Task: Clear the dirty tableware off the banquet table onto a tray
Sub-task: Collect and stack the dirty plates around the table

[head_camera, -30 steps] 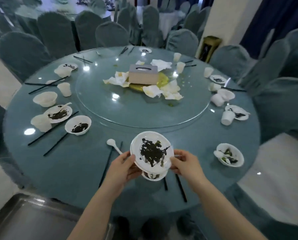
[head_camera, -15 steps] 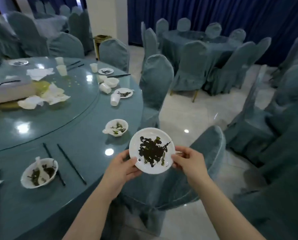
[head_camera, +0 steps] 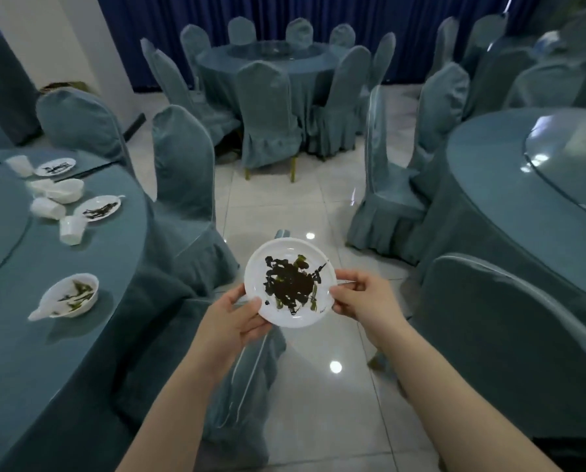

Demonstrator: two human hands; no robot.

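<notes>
While both hands pinch its rim, left hand (head_camera: 232,313) and right hand (head_camera: 361,298) on opposite edges, the plate (head_camera: 289,282) hangs level between the grips over the floor (head_camera: 284,206). It looks light, rigid, glossy and probably slippery; dark leafy scraps (head_camera: 289,282) could slide if tipped.

Covered chairs (head_camera: 182,172), tiled floor (head_camera: 318,386), perhaps blue curtains (head_camera: 403,28).

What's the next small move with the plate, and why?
Probably keep turning to find the tray and set the plate down level. Both hands, left and right, grip its rim over the floor, scraps on it, and no tray shows.
</notes>
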